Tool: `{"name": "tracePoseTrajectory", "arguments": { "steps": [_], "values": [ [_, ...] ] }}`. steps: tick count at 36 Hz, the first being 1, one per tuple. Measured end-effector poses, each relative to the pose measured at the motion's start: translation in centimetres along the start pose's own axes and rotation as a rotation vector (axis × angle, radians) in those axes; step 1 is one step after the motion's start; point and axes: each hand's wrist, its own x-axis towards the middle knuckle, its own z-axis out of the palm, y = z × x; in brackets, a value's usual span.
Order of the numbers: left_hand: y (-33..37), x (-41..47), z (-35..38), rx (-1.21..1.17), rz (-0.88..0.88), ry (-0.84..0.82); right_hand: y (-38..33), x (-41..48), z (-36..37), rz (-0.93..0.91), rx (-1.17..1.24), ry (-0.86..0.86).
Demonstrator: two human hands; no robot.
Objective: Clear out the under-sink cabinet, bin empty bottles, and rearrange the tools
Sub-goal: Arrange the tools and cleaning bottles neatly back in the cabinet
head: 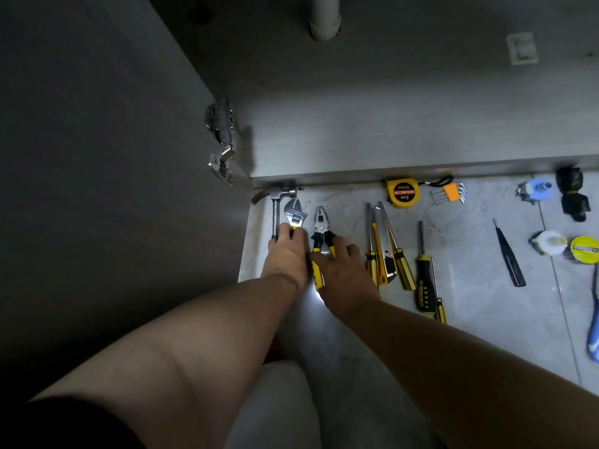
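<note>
Reaching down with both arms, a person works at the row of tools laid on the tiled floor (470, 303), just in front of the open cabinet (389, 124). At centre left of the frame the left hand (287, 251) has its grip clamped on the yellow handle of the adjustable wrench (295, 216), which lies between the hammer (276, 215) and the pliers (322, 233). Just beside it, the right hand (343, 270) keeps its grip apart, fingers spread over the pliers' handles. Further right lie screwdrivers (403, 267) and a utility knife (389, 251), with a tape measure (403, 193) and hex keys (450, 192) near the cabinet's edge. A door hinge (222, 137) glints at centre left, and a white pipe (324, 24) hangs at the top
</note>
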Motion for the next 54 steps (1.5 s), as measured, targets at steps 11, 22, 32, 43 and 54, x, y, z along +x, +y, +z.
{"name": "tracePoseTrajectory", "arguments": {
  "steps": [11, 22, 32, 43, 54],
  "values": [
    [0.0, 0.6, -0.5, 0.058, 0.041, 0.010, 1.1, -0.5, -0.8, 0.006, 0.192, 0.062],
    [2.4, 1.1, -1.3, 0.225, 0.573, -0.026, 7.3, -2.4, -2.9, 0.491, 0.160, 0.175],
    [5.8, 0.5, 1.8, 0.188, 0.574, -0.327, 8.6, -1.8, -3.1, 0.669, 0.268, 0.135],
    [6.6, -0.2, 3.5, 0.136, 0.521, -0.393, 12.0, -4.9, -3.5, 0.644, 0.404, 0.397],
    [5.5, -0.1, 1.9, 0.150, 0.566, -0.404, 11.3, -6.5, -1.9, 0.918, 0.468, 0.556]
  ]
}}
